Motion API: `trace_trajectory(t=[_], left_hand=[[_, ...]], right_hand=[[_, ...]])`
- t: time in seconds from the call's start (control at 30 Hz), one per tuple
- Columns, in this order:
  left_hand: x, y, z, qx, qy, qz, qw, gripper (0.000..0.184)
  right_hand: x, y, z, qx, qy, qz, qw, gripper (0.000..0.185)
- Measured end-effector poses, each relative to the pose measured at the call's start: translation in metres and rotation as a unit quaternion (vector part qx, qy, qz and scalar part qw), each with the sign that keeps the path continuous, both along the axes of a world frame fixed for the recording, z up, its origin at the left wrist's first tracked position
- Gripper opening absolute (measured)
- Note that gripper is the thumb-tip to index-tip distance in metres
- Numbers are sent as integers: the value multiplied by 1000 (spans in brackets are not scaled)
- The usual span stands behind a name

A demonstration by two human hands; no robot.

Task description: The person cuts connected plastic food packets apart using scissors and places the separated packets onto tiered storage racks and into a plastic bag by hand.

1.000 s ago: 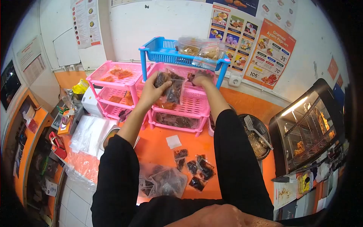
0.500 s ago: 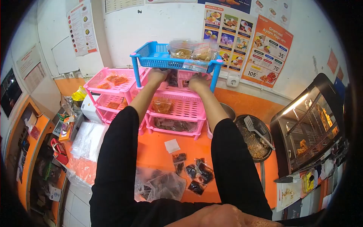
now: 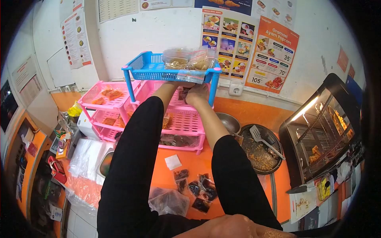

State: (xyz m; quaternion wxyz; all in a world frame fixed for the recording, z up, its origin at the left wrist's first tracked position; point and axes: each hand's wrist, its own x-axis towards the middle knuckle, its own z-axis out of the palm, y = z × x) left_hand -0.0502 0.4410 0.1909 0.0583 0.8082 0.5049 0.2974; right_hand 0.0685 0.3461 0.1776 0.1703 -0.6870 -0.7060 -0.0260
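Reaching with left hand (image 3: 185,84) and right hand (image 3: 197,94) into twelve-o'clock pink basket (image 3: 146,88). Cannot tell either grip. Likely requires clearing blue basket (image 3: 152,74).

both arms reach forward, black sleeves, forearms bare. left hand (image 3: 183,84) mostly hidden, fingers unclear. right hand (image 3: 197,95) close beside it, back of hand up, fingers bent, tips unseen.
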Motion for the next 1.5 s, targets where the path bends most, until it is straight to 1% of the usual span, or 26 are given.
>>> trace_trajectory(t=[0.03, 0.1, 0.17, 0.23, 0.3, 0.33, 0.43, 0.5, 0.57, 0.6, 0.7, 0.73, 0.83, 0.93, 1.03, 1.13, 1.23, 1.27, 1.3, 1.33, 1.43, 1.47, 1.5], left_hand=[[2, 0, -1, -4, -3, -3, 1000, 58], [4, 1, -2, -9, -6, -5, 1000, 60], [3, -2, 0, -14, -9, -10, 1000, 61], [1, -8, 3, -24, -15, -18, 999, 62], [-5, -18, 8, -50, -17, -29, 998, 64], [-11, -27, 13, -70, -16, -34, 997, 64], [-30, -61, 34, -163, 29, -29, 986, 66], [-40, -70, 33, -222, 87, -20, 971, 68], [-51, -32, -2, -217, 179, -20, 959, 88], [-49, -33, -15, -96, 190, -16, 977, 88], [-33, -25, -18, -210, 167, -1, 963, 80], [-29, -28, -17, -212, 125, -20, 969, 77], [-17, -46, -8, -217, 3, -80, 973, 72], [-12, -46, -8, -243, -52, -72, 966, 78], [-11, -39, -15, -170, 63, 23, 983, 81], [-17, -39, -17, -181, 74, 71, 978, 83], [-15, -58, -9, -232, 36, 92, 968, 79], [-17, -42, -20, -223, 36, 66, 972, 77], [-21, -10, -42, -214, 36, 40, 975, 76], [-21, -8, -44, -205, 35, 14, 978, 75], [-20, -5, -51, -117, -120, -78, 983, 72], [-19, 3, -58, -102, -130, -49, 985, 69], [-18, 7, -61, -101, -96, -30, 990, 68]], right_hand=[[1, 0, -1, 10, -13, -15, 1000, 64], [8, -20, 25, -63, 23, 41, 997, 63], [8, -19, 30, -89, 11, 50, 995, 61], [2, -7, 19, -64, -48, 12, 997, 60], [1, 0, 10, -44, -46, -5, 998, 58], [1, 2, 7, -33, -46, -14, 998, 56], [0, 9, 5, -56, -140, -15, 988, 53], [0, 10, 6, -52, -119, -21, 991, 52], [-1, 11, 7, -45, -111, -22, 993, 50], [-1, 13, 6, -39, -113, -20, 993, 50], [-2, 22, 0, -39, -119, -22, 992, 49], [-2, 26, -4, -42, -120, -24, 992, 48], [-2, 42, -20, 5, -56, -40, 998, 45], [-6, 51, -30, 51, -38, -72, 995, 44], [-5, 28, -6, 34, -41, -17, 998, 46], [-7, 34, 2, -20, -69, -2, 997, 51], [-9, 53, -1, -48, -58, 15, 997, 55], [-8, 58, -3, -52, -49, 21, 997, 57], [-8, 62, -4, -56, -41, 27, 997, 58], [-7, 58, -1, -81, -33, 34, 996, 59], [-4, 43, 4, 3, 29, 63, 998, 49], [-4, 37, 6, 9, 79, 75, 994, 47], [-2, 31, 8, 14, 130, 85, 988, 45]])
